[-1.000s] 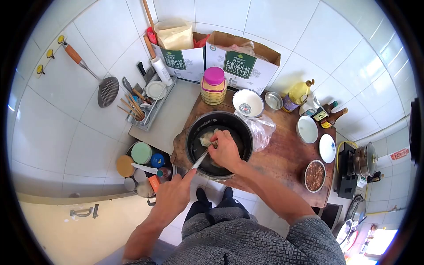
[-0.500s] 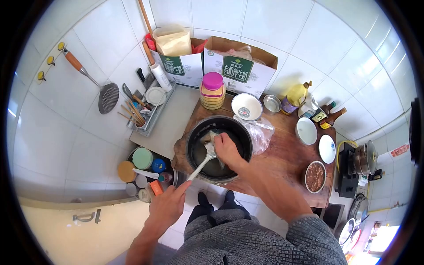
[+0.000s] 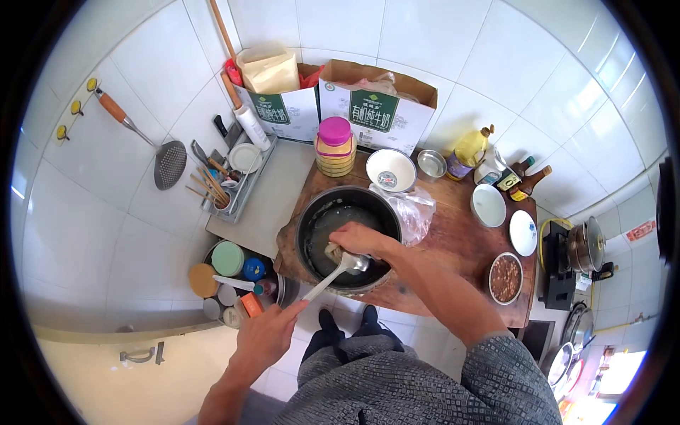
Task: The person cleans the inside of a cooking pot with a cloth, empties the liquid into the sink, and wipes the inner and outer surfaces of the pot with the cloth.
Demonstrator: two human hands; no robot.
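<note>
A large dark pot (image 3: 305, 225) stands at the near left of the wooden table, with cloudy liquid in it. My left hand (image 3: 268, 334) is closed round the end of a pale-handled ladle (image 3: 327, 282). The ladle's shiny bowl is inside the pot, over its near right side. My right hand (image 3: 359, 239) is closed above the liquid, gripping a pale, crumpled, wet-looking lump (image 3: 333, 251) that hangs beneath the fingers. Its kind I cannot make out. The ladle's bowl lies just beside this lump, and whether they touch is unclear.
Behind the pot stand a pink-lidded jar (image 3: 335, 147), a white bowl (image 3: 391, 171) and a plastic bag (image 3: 416, 212). A bowl of brown food (image 3: 505, 278) sits at the table's right, near a white plate (image 3: 523, 233). Bottles (image 3: 530, 183) line the back right.
My right hand has shifted slightly left and lower within the pot, with the lump. The ladle's bowl has moved right and down. The view has shifted a little.
</note>
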